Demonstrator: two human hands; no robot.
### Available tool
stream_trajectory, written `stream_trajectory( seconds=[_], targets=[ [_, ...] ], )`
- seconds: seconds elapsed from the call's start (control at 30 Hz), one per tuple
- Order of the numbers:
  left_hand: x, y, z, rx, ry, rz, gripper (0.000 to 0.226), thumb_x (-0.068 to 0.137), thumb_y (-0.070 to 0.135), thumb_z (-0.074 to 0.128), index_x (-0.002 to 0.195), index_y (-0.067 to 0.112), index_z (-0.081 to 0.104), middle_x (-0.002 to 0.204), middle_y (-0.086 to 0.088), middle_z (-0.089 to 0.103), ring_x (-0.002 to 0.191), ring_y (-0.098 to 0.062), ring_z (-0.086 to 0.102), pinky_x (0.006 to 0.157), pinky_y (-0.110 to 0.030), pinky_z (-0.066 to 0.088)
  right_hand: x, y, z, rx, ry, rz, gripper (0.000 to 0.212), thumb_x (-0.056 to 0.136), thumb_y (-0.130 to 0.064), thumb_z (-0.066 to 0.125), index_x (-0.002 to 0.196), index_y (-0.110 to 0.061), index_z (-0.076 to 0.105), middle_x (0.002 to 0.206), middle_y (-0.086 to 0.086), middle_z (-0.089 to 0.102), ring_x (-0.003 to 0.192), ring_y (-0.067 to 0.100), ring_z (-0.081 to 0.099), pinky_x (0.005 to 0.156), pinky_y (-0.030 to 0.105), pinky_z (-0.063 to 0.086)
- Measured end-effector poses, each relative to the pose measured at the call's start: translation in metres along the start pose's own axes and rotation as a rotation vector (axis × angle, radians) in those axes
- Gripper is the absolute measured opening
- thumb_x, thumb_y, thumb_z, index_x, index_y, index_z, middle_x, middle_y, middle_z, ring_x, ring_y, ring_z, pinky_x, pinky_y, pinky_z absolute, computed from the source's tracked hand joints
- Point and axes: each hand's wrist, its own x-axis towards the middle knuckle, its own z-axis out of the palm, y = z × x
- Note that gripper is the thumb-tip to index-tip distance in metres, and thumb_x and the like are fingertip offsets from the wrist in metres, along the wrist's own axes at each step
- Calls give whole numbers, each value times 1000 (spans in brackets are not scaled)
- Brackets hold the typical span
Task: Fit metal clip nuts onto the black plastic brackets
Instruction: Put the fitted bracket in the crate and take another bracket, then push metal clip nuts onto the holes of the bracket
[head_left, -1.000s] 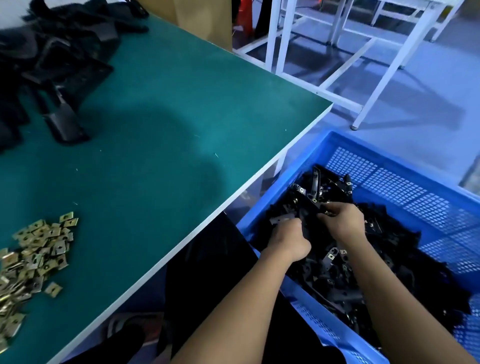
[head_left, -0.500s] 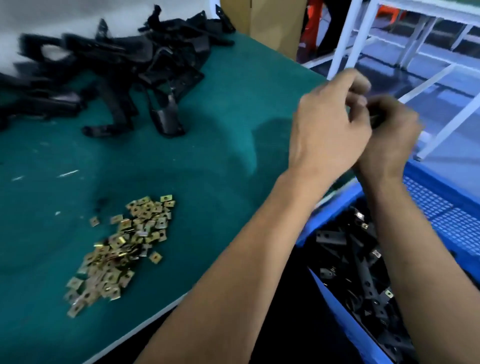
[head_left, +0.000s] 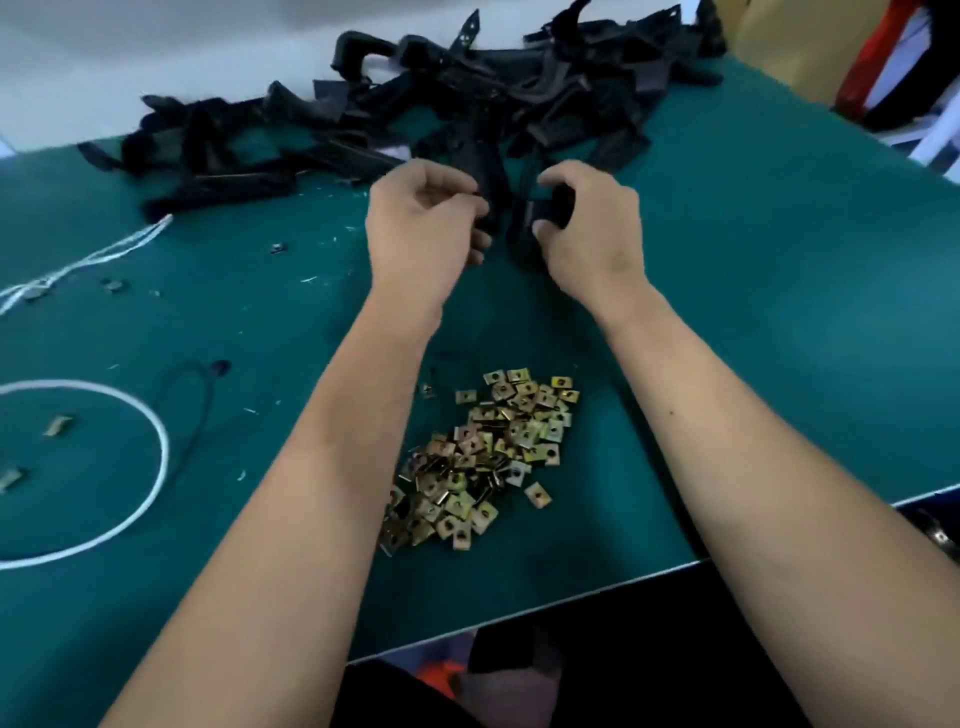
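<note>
Head view: left hand (head_left: 423, 223) and right hand (head_left: 587, 228) each grip a black bracket (head_left: 540, 213) above the tabletop (head_left: 779, 312). Clip nuts (head_left: 483, 457) lie piled near, between the forearms.

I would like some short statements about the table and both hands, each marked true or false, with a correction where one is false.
1. Both hands hold black plastic parts above the table. True: the left hand and the right hand each grip a black bracket.
2. The pile of metal clips lies between the forearms. True.
3. The table has a red surface. False: it is green.
4. The heap of black brackets lies at the near edge of the table. False: it lies at the far side, beyond the hands.
5. A white cord lies on the left of the table. True.
</note>
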Motion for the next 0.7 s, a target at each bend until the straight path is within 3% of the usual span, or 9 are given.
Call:
stream_trajectory(
  seconds=[0.07, 0.13, 0.2, 0.3, 0.4, 0.47, 0.53, 0.6, 0.7],
  targets=[
    [5, -8, -27, -95, -52, -75, 8, 96, 1, 57, 96, 5, 64, 76, -6, 72, 55, -18, 66, 49, -25, 51, -6, -7, 5, 79, 67, -119, 57, 87, -3, 64, 138, -26, 62, 128, -2, 69, 121, 15, 61, 99, 14, 40],
    [8, -15, -43, -208, -138, -198, 14, 103, 15, 56, 105, 3, 63, 84, -8, 75, 62, -22, 72, 51, -24, 53, -12, -16, 6, 146, 100, -300, 72, 88, 0, 64, 153, -24, 45, 129, 4, 67, 119, 21, 59, 101, 22, 45],
    [10, -20, -52, -284, -290, -321, 37, 105, 38, 55, 118, 4, 61, 99, -14, 77, 78, -28, 77, 56, -24, 57, -19, -29, 12, 159, 102, -462, 82, 89, -2, 68, 160, -19, 31, 133, 2, 61, 116, 29, 58, 101, 33, 48],
    [11, -23, -54, -326, -460, -332, 55, 100, 59, 51, 129, 14, 64, 114, -14, 75, 98, -28, 76, 69, -28, 61, -24, -41, 19, 134, 43, -528, 72, 85, -5, 73, 150, -18, 45, 115, -5, 71, 107, 14, 67, 93, 38, 55],
    [14, -23, -60, -414, -358, -320, 42, 99, 46, 62, 121, 11, 69, 114, -15, 75, 94, -26, 75, 68, -28, 60, -25, -44, 23, 186, -26, -577, 52, 83, -2, 74, 132, -14, 59, 115, -4, 72, 111, 9, 67, 94, 36, 56],
    [18, -27, -64, -456, -258, -346, 28, 98, 22, 65, 120, 4, 68, 105, -15, 76, 84, -27, 76, 64, -27, 60, -25, -46, 23, 290, -85, -561, 57, 83, 1, 74, 136, -12, 57, 128, -1, 67, 121, 5, 62, 98, 31, 56],
    [24, -33, -69, -484, -106, -371, 34, 94, 5, 65, 127, -2, 64, 99, -13, 74, 75, -22, 74, 62, -27, 59, -26, -47, 21, 329, -106, -518, 59, 84, -1, 77, 138, -10, 54, 136, 2, 58, 123, 6, 59, 91, 23, 57],
    [32, -39, -76, -525, 45, -358, 34, 92, 1, 65, 126, 4, 66, 99, -9, 72, 74, -18, 71, 63, -28, 58, -25, -45, 17, 275, -156, -521, 43, 82, -11, 82, 122, -10, 65, 124, 3, 61, 107, 9, 63, 77, 19, 56],
    [41, -48, -87, -634, 161, -361, 21, 93, 2, 66, 113, 10, 66, 102, -7, 71, 87, -22, 68, 74, -31, 60, -30, -45, 11, 210, -510, -560, 14, 81, -23, 87, 89, -15, 79, 89, -5, 74, 83, 11, 69, 73, 23, 54]
  ],
)
